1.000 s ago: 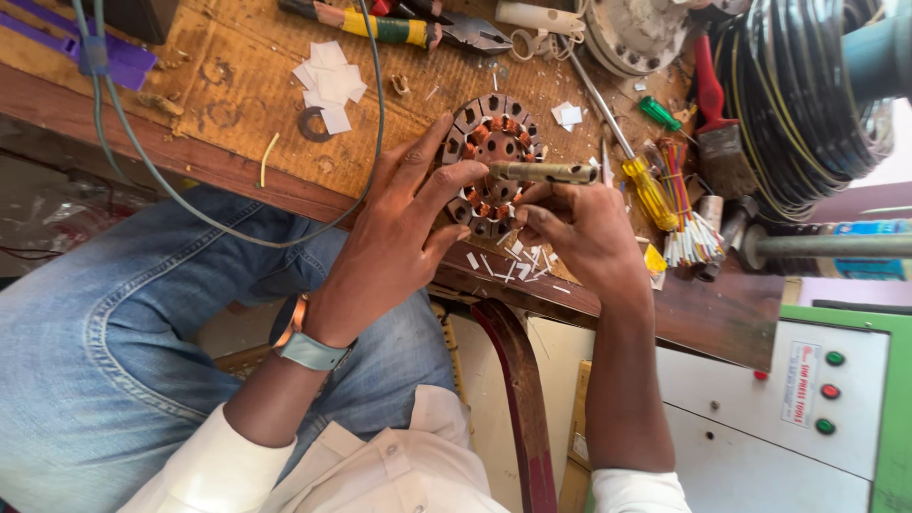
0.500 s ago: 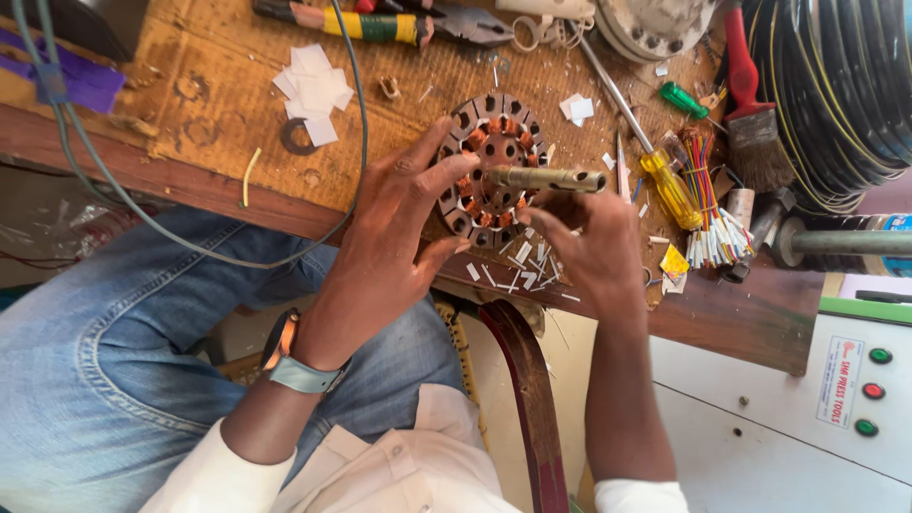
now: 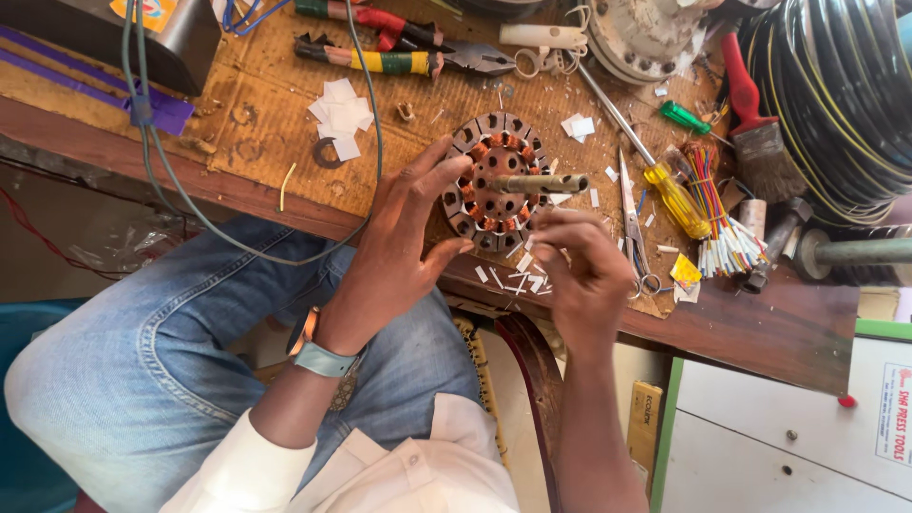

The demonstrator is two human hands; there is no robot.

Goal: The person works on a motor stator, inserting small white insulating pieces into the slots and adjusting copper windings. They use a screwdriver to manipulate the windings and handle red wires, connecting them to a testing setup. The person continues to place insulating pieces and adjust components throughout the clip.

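Observation:
A round motor stator (image 3: 493, 152) with copper windings and a metal shaft (image 3: 540, 183) through its middle lies on the wooden workbench (image 3: 285, 133). My left hand (image 3: 399, 247) grips the stator's left rim with spread fingers. My right hand (image 3: 581, 271) hovers just below the stator's lower right edge, fingertips pinched together; whether a paper strip is between them I cannot tell. Small white paper strips (image 3: 518, 275) lie on the bench edge between my hands.
Scissors (image 3: 632, 223), a yellow-handled screwdriver (image 3: 670, 195), a bundle of coloured wires (image 3: 722, 223), pliers (image 3: 399, 59), cut white paper squares (image 3: 342, 114), a brush (image 3: 760, 133) and a large coil of black cable (image 3: 836, 104) crowd the bench. A grey cable (image 3: 237, 242) hangs over its edge.
My right hand has drawn back from the stator's lower right rim toward me, fingers now pinched. My left hand keeps its hold on the stator. The camera view shifted slightly.

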